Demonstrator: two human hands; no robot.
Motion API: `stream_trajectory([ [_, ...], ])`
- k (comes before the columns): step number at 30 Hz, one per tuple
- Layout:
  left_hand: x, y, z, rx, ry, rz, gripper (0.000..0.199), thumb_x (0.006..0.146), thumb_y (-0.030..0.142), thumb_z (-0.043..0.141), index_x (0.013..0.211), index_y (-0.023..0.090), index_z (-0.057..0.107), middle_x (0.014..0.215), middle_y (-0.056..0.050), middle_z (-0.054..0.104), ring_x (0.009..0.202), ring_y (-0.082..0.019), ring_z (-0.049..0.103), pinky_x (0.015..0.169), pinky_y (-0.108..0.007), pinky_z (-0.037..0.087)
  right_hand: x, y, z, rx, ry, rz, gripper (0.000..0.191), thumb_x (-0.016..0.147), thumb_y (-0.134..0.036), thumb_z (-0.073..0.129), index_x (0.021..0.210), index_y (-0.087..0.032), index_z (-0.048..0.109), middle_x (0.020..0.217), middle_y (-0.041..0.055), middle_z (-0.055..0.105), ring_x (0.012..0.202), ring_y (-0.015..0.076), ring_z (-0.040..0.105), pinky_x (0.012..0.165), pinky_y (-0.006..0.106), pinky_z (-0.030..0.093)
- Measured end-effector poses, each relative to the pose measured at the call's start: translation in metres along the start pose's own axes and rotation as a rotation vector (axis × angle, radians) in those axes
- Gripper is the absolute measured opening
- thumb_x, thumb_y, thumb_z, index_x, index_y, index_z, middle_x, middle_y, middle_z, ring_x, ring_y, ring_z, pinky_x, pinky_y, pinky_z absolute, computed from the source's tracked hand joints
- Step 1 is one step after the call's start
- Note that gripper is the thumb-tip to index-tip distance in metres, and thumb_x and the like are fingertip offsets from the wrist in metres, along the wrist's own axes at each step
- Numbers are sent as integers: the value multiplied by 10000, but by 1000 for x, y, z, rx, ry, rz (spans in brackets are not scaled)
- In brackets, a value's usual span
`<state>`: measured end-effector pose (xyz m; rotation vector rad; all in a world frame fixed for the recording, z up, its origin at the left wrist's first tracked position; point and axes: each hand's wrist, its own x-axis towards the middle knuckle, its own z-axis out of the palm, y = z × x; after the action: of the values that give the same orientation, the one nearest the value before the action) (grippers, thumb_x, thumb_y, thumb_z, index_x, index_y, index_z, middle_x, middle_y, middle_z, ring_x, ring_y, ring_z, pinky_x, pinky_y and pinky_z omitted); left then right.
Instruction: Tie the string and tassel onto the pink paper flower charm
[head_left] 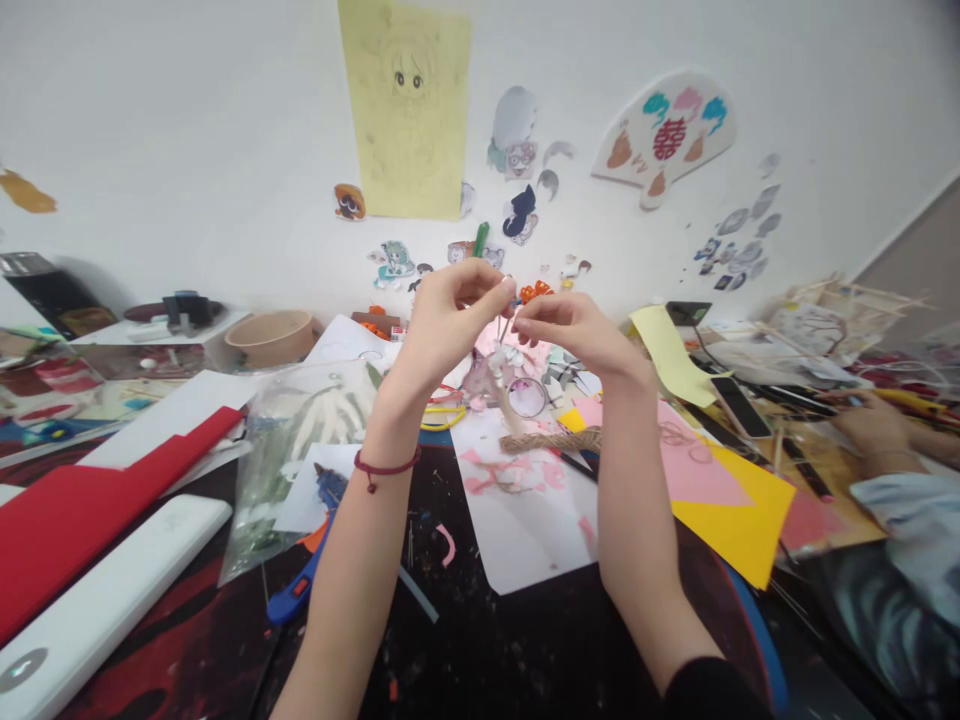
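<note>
Thin strands [504, 330] are pinched between the thumb and fingers of the left hand [504, 288], above the crowded far part of the bench [517, 660]. The right hand [520, 325] is held just beside it, fingers bent towards the strands; whether they are gripped there cannot be told. The hands are raised close together but kept slightly apart.

Beneath and behind them, the view is cluttered by pale scraps and orange pipe-cleaner-like flowers [536, 291]. A bundle of twine [547, 440] is laid across a white sheet [517, 550] strewn with pink scraps, its right end reaching the right forearm. Pink paper [697, 465] and yellow paper [739, 520] are overlapped to the right, partly covered by that forearm.

On the left, a blue glue gun [300, 588] is placed beside the left forearm and partly hidden by it. A clear plastic bag [259, 490], red card [97, 500] and a long white case [112, 605] are spread farther out. At the far right, a smartphone [740, 406] is set near another person's hand [874, 430].
</note>
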<state>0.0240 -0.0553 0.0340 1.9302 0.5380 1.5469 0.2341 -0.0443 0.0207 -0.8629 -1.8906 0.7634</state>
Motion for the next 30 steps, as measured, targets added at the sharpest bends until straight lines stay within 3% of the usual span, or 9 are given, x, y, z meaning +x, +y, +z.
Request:
stream_trajectory([
  [7, 2, 1, -2, -69, 53, -29, 182, 935, 166, 666, 754, 157, 683, 714, -13, 680, 700, -97, 631, 685, -233, 506, 6, -3, 16, 22, -108, -39, 332, 830, -473, 818, 1012, -203, 751, 967, 41, 749, 910, 163, 665, 819, 298, 513],
  [11, 3, 0, -4, -47, 81, -40, 193, 920, 154, 679, 727, 162, 666, 651, 13, 623, 630, -86, 578, 619, -229, 464, 8, -3, 22, 42, -152, -63, 259, 836, -435, 819, 905, -192, 761, 898, 33, 741, 850, 159, 652, 795, 304, 507],
  [15, 2, 0, -11, 37, 97, -19, 169, 906, 179, 705, 739, 166, 683, 654, 12, 616, 629, -91, 562, 598, -233, 444, 6, -2, 19, 22, -66, -31, 241, 825, -424, 828, 850, -188, 780, 846, 34, 742, 808, 157, 651, 762, 305, 499],
  [21, 1, -2, -21, 91, 104, 7, 177, 909, 246, 729, 754, 170, 692, 676, 0, 633, 642, -93, 573, 584, -219, 441, 2, -5, 10, 65, 201, -82, 206, 803, -389, 851, 832, -196, 786, 814, 17, 735, 779, 135, 652, 760, 285, 518],
  [25, 0, -3, -26, 131, 41, -18, 186, 902, 261, 731, 749, 166, 685, 717, -18, 684, 695, -110, 622, 632, -225, 477, 2, -9, 9, 88, 311, -157, 229, 779, -399, 873, 820, -197, 774, 798, 8, 721, 759, 119, 637, 748, 270, 525],
  [30, -1, 0, -29, 152, -95, -120, 114, 896, 221, 694, 804, 156, 708, 768, -28, 713, 705, -112, 623, 629, -226, 472, -1, -16, 13, 55, 322, -207, 281, 806, -478, 842, 843, -213, 754, 828, 16, 720, 795, 143, 644, 760, 300, 532],
])
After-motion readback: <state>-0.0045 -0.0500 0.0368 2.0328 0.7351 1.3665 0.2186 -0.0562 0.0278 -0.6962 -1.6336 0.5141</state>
